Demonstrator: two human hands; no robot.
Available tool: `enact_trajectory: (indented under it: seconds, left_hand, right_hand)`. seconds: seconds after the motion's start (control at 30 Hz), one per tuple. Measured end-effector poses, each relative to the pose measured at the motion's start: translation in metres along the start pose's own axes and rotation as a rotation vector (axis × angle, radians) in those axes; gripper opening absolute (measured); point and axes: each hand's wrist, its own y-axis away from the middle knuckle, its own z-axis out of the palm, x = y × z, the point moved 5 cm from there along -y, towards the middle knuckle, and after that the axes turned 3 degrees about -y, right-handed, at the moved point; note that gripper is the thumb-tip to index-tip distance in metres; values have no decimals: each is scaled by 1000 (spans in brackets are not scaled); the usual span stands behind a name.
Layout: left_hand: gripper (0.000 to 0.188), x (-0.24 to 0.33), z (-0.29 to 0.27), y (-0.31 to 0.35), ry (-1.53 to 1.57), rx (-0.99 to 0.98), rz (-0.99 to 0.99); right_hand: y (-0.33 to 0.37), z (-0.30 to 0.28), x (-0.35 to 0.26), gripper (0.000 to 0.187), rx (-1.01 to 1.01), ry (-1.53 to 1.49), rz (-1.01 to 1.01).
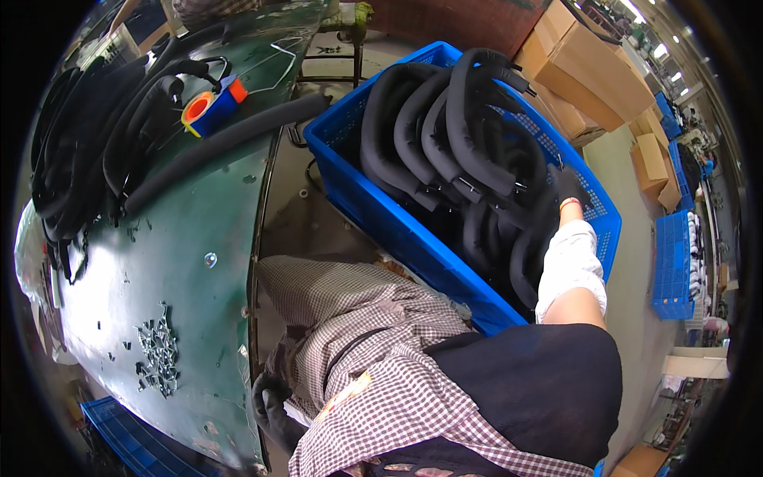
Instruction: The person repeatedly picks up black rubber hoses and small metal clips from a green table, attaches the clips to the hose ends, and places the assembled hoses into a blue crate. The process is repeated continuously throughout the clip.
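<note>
My right hand (567, 186), in a dark glove, reaches to the far right side of a blue plastic crate (381, 242). It is beside the black foam-covered curved tubes (469, 135) heaped inside; its fingers blend into the dark pile, so their grip is unclear. Bare metal ends stick out of several tubes. By the green table's near right edge hangs my left hand (274, 405), also dark-gloved, with loosely bent fingers and nothing visible in them. A straight black foam tube (230, 147) lies across the table (211, 230), its end jutting past the edge toward the crate.
On the table are a pile of black tubes (79, 151), a blue-and-orange tape dispenser (211, 110), a bent wire (278, 67) and scattered small metal clips (159, 354). Cardboard boxes (592, 67) stack behind the crate. Another blue crate (674, 266) stands farther right.
</note>
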Motion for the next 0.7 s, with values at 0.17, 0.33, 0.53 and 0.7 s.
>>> enact_trajectory:
  seconds: [0.17, 0.33, 0.53, 0.7]
  left_hand:
    - [34, 13, 31, 11, -69, -98, -4]
    - [35, 31, 49, 22, -162, -52, 17]
    - [36, 41, 61, 31, -224, -18, 24]
    - [37, 39, 55, 26, -172, -115, 76]
  right_hand:
    - [-28, 69, 33, 70, -108, -178, 86]
    - [-48, 114, 27, 59, -330, -136, -92]
    - [-55, 73, -35, 51, -196, -996, 9]
    - [-29, -75, -108, 28, -52, -151, -243]
